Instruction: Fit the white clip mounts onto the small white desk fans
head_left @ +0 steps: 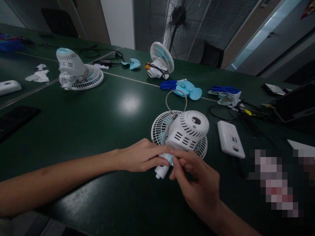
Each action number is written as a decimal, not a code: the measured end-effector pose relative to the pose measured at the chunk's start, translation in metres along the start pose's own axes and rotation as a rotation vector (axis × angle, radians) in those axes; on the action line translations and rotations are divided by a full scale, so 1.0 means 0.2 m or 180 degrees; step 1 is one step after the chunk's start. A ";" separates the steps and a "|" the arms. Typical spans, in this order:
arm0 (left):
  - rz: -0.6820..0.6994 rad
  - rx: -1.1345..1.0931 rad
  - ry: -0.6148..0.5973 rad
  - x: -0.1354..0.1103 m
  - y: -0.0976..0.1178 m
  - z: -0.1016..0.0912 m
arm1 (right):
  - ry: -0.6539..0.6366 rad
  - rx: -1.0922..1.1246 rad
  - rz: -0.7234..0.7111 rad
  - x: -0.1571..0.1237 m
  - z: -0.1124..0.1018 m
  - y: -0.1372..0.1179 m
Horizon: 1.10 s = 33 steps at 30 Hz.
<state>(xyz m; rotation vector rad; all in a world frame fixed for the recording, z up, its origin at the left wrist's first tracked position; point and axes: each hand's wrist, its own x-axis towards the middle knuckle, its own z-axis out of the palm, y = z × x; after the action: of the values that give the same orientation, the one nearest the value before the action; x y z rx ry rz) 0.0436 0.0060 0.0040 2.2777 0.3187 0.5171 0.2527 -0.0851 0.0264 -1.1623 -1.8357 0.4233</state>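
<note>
A small white fan point(188, 127) lies face down on the dark green table, its round grille under the motor housing and a looped grey cable point(176, 91) rising behind. My left hand point(145, 155) reaches in from the left, thumb and fingers closed around the short white neck point(161, 171) at the fan's near end. From the right, my right hand point(197, 180) pinches a small light-blue part point(169, 158) on that neck, thumb and index finger against it. Both hands' fingertips nearly meet there, so the blue part is partly hidden.
Two more white fans, one left point(73, 70) and one behind point(161, 62), stand on the table. Light-blue fan blades point(188, 90) lie beside blue gloves point(168, 85). A white base piece point(230, 139) is to the right, near black cables point(216, 113). A pixelated patch covers the lower right.
</note>
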 end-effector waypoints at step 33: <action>-0.0005 0.0018 -0.0006 0.00 0.01 -0.01 | 0.0323 -0.0994 -0.1211 0.00 -0.03 0.11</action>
<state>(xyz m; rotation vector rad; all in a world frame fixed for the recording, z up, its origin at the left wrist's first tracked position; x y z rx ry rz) 0.0434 0.0062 0.0060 2.2830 0.3215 0.5136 0.2694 -0.0742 0.0148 -0.9804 -2.0224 -0.1414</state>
